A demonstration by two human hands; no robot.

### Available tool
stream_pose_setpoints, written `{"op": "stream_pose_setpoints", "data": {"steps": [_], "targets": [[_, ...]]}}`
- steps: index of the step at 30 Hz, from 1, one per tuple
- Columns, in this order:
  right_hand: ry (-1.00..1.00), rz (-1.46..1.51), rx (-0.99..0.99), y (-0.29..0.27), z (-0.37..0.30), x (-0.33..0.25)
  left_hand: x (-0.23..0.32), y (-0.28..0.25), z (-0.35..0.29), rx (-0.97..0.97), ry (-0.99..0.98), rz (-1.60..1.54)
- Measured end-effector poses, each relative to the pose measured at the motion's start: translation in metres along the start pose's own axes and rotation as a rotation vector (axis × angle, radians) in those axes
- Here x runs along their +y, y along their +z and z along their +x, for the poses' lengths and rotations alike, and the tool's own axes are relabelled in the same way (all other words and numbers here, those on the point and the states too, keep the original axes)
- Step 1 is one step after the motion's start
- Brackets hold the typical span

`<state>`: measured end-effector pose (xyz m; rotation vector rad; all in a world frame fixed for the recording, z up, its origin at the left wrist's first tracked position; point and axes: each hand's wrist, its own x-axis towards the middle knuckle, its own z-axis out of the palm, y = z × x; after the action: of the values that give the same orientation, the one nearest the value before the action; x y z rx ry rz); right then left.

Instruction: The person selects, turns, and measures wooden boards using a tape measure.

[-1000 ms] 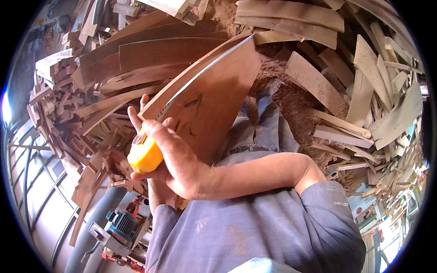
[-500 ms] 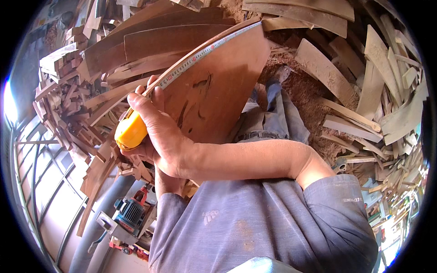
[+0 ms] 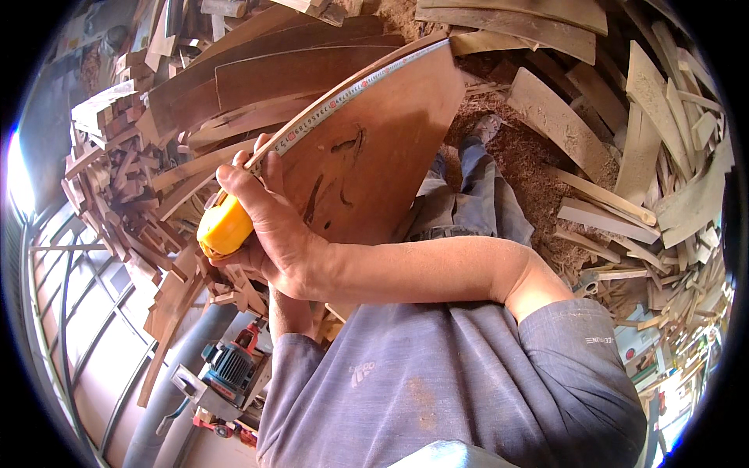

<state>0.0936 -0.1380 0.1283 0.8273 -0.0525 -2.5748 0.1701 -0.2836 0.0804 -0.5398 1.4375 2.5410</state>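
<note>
My right hand [image 3: 269, 234] is wrapped around the yellow tape measure case [image 3: 224, 228], fingers closed on it with the thumb lying along its top, at the near, lower end of the curved brown wooden panel [image 3: 374, 160]. The tape blade [image 3: 351, 97] runs from the case up along the panel's bowed edge toward its far upper corner. To do this measuring well, I judge that the blade should lie flat against the curve the whole way, with no bridge across the bow, and that the case should stay pressed to the near end so the reading is taken at the true edge; a slack blade would likely give a false length. My left hand [image 3: 265, 160] is mostly hidden behind the right one: only some fingertips show at the panel's edge beside the blade, and I cannot tell whether they grip the panel or merely steady it. The hook end of the blade is at the far corner, too small to make out, so I cannot say whether it is caught on the wood. The panel's lower part is covered by my forearm and grey sleeve [image 3: 468, 382]. Around it lie heaps of wood offcuts [image 3: 640, 156] on sawdust, and a blue power tool [image 3: 230, 370] sits below, partly cut off.
</note>
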Motion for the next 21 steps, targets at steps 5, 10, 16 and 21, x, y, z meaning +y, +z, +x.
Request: {"op": "stream_pose_setpoints", "data": {"steps": [5,10,16,21], "targets": [[0.117,0.023,-0.092,-0.011,0.011,0.009,-0.003,-0.003,-0.002,0.002,0.014,0.046],[0.126,-0.026,-0.047,-0.009,0.006,0.009,-0.004,0.000,0.001,-0.004,0.035,0.095],[0.116,-0.024,-0.084,-0.011,0.008,0.010,-0.007,0.000,0.007,-0.017,0.055,0.151],[0.058,-0.005,0.029,-0.005,-0.002,0.007,-0.009,-0.001,0.018,-0.031,0.072,0.233]]}}
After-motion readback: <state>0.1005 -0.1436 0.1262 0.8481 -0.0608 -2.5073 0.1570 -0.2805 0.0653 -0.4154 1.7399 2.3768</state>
